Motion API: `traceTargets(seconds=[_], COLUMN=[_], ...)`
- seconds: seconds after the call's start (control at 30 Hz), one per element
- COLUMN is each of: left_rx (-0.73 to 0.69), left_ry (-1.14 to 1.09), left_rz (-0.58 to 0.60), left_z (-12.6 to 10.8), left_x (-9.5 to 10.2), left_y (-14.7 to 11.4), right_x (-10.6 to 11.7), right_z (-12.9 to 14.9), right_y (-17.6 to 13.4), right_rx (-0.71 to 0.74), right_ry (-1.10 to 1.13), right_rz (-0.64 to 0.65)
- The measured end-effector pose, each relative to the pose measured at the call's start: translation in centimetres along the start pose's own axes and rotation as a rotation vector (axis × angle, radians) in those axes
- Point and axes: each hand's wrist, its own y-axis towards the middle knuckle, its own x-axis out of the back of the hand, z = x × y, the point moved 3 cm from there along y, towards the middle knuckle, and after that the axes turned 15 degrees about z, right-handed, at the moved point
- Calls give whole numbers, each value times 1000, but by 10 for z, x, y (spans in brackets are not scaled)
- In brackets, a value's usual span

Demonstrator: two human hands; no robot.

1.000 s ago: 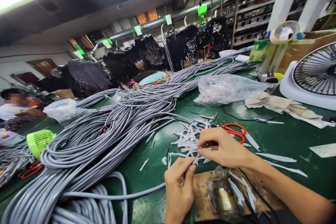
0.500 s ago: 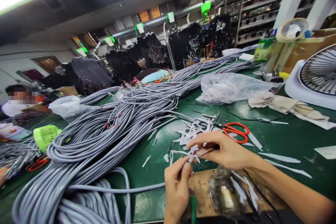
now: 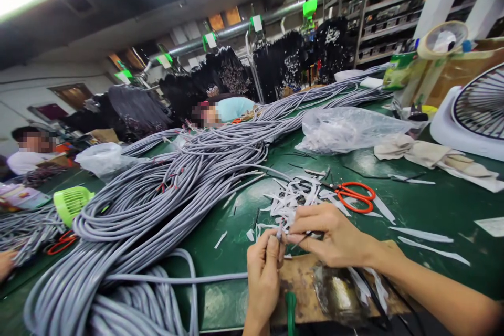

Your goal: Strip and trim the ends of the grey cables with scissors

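My left hand (image 3: 264, 273) pinches the end of a grey cable (image 3: 177, 277) that runs in from the left, its tip pointing up between thumb and fingers. My right hand (image 3: 328, 233) is closed on a thin dark wire at that same cable end, fingertips meeting the left hand's. Both hands hover over a worn brown board (image 3: 303, 283) at the near edge of the green table (image 3: 413, 210). Just beyond the hands lies a heap of white stripped sheath scraps (image 3: 293, 197), with red-handled scissors (image 3: 354, 195) beside it.
A big pile of grey cables (image 3: 165, 194) fills the table's left and middle. A clear plastic bag (image 3: 346, 128), a cloth (image 3: 425, 155) and a white fan (image 3: 472, 115) lie at right. A green hand fan (image 3: 71, 202) sits at left. Other people work beyond the pile.
My hands have moved a little closer together and toward me, the right fingertips now at the cable tip. A person's head has come into view behind the cable pile.
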Motion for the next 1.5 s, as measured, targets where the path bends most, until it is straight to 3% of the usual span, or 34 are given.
traceTargets(seconds=[0.13,0.3,0.43,0.63,0.73,0.87,1.03,1.17,1.23,1.33,1.43,1.5], left_rx=[25,21,13,-160,-269,-332,-395,-414,-382,-332,-320,-312], left_ry=[0,35,83,507,612,544,452,413,416,497,627,684], left_rz=[56,130,118,53,95,113,59,-78,-178,-287,-279,-196], left_z=[-1,-4,-5,-8,-11,-16,-19,-18,-16,-14,-17,-18], left_x=[-2,-3,-4,-9,-11,-8,-4,-1,0,-4,-10,-15], left_y=[2,3,4,1,1,0,-4,-6,-6,-4,1,3], right_x=[3,5,10,11,10,2,-9,-21,-24,-20,-10,-4], right_z=[-6,-12,-10,-10,-20,-32,-32,-28,-25,-13,-1,2], right_y=[-2,-4,-5,-3,-2,-1,0,1,2,1,-4,-6], right_rx=[-13,76,63,-140,-287,-401,-418,-454,-428,-319,-188,-121], right_ry=[-45,-117,-118,-96,69,471,868,1001,945,603,212,53], right_rz=[-127,16,39,43,104,246,264,268,218,49,-95,-106])
